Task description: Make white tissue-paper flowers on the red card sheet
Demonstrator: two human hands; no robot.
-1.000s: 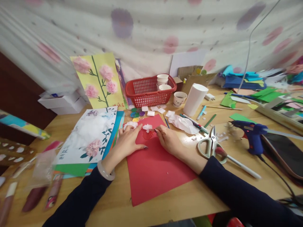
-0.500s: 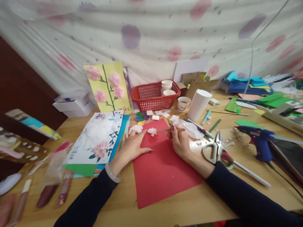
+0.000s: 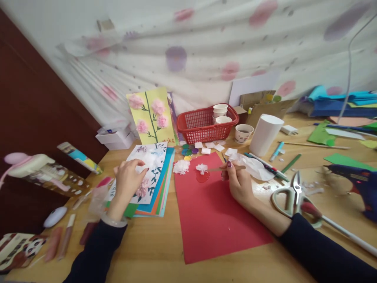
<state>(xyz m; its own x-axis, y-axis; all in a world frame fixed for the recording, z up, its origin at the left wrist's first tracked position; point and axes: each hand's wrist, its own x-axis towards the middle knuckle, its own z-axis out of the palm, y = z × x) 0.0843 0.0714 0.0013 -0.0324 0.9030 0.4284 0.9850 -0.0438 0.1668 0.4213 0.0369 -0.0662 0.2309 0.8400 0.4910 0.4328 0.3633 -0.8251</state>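
Note:
My right hand (image 3: 237, 182) pinches a thin wooden stick (image 3: 217, 169) above the red sheet (image 3: 215, 220). The stick's far end is beside a small white tissue ruffle (image 3: 202, 169), at the edge of a glossy red patch (image 3: 203, 177). My left hand (image 3: 129, 179) is over the white floral picture (image 3: 160, 157), fingers curved and apart from the thumb, at white fluff (image 3: 150, 161); whether it touches the fluff I cannot make out. A white crumpled tissue flower (image 3: 181, 167) sits at the red sheet's upper left edge.
Behind are a red basket (image 3: 194, 133) with paper cups, a cup of dark liquid (image 3: 244, 134) and a white roll (image 3: 266, 135). Scissors (image 3: 290, 194), a blue glue gun (image 3: 357, 184) and pens lie right. A bottle (image 3: 47, 173) and a white mouse (image 3: 55, 217) are left.
My left hand has moved left, off the red sheet and over the floral picture. My right hand still has the stick at the tissue ruffle. The view has shifted left.

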